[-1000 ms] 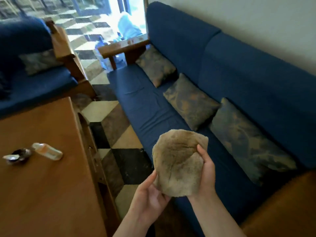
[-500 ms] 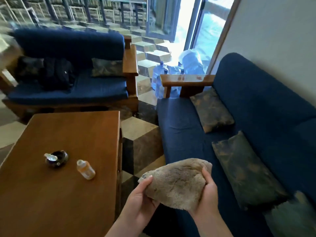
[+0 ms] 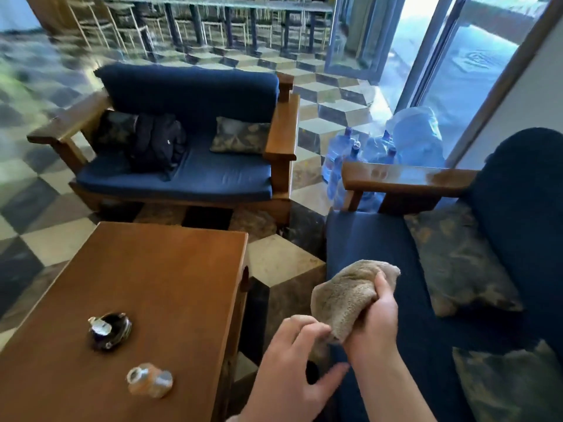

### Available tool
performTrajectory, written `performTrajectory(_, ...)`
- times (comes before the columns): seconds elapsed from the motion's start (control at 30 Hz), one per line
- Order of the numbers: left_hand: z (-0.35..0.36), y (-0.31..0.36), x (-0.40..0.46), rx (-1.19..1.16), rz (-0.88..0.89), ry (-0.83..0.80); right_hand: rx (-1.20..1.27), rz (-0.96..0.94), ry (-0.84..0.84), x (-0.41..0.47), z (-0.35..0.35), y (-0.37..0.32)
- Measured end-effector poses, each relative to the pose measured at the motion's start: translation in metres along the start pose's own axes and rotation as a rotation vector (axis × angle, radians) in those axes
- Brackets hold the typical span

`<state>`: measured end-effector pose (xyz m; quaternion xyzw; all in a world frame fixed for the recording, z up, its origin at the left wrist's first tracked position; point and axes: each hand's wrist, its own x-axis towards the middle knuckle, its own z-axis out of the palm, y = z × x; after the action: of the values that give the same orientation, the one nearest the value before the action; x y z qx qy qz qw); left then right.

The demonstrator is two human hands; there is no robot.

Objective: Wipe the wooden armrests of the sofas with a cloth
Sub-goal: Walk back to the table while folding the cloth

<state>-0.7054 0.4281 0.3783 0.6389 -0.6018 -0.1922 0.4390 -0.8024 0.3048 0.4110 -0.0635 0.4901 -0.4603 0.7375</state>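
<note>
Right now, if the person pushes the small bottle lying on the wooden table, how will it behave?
The small bottle lies on its side on the smooth wooden table, so it would probably roll rather than slide. It looks like light plastic, so a slight touch may send it toward the edge.

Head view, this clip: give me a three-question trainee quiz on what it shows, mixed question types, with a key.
1. True or false: the cloth is already pressed on the wooden armrest of the near sofa.
2. Multiple choice. Which hand has the cloth bunched in its grip? A. left hand B. right hand C. neither
3. Short answer: what lies on the seat of the far sofa, at its left end?

Key
1. False; the cloth is held in the air above the seat, apart from the armrest.
2. B; the left hand's fingers are loose at the cloth's lower end.
3. A dark jacket.
</note>
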Motion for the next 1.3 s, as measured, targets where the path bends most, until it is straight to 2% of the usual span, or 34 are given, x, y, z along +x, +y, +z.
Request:
performTrajectory(0.13, 0.01, -0.022, 0.114, 0.056, -0.132, 0.117, -0.077, 0.081, 0.022, 0.083, 0.066, -0.035)
performTrajectory(0.23, 0.007, -0.04, 0.18, 0.155, -0.152, 0.122, -0.114, 0.106, 0.018, 0.132, 0.113, -0.048)
performTrajectory(0.4, -0.005, -0.076, 0.264, 0.209, -0.187, 0.181, -0.123, 0.175, -0.011, 0.2, 0.181, -0.06)
performTrajectory(0.53, -0.02, -0.125, 0.325, 0.204, -0.234, 0.253, -0.26, 0.254, -0.07, 0.266, 0.239, -0.056)
performTrajectory(0.73, -0.06, -0.224, 0.41, 0.15, -0.42, 0.334, -0.859, 0.334, -0.141, 0.38, 0.345, -0.032)
performTrajectory(0.87, -0.093, -0.275, 0.447, 0.156, -0.463, 0.32, -1.208, 0.267, -0.149, 0.429, 0.404, -0.017)
performTrajectory(0.97, -0.122, -0.32, 0.478, 0.174, -0.526, 0.364, -1.392, 0.251, -0.256, 0.473, 0.473, 0.007)
performTrajectory(1.07, -0.142, -0.343, 0.489, 0.217, -0.558, 0.405, -1.44, 0.235, -0.356, 0.493, 0.522, 0.034)
performTrajectory(1.3, -0.19, -0.4, 0.493, 0.272, -0.886, 0.613, -1.754, 0.393, -0.765, 0.54, 0.627, 0.131)
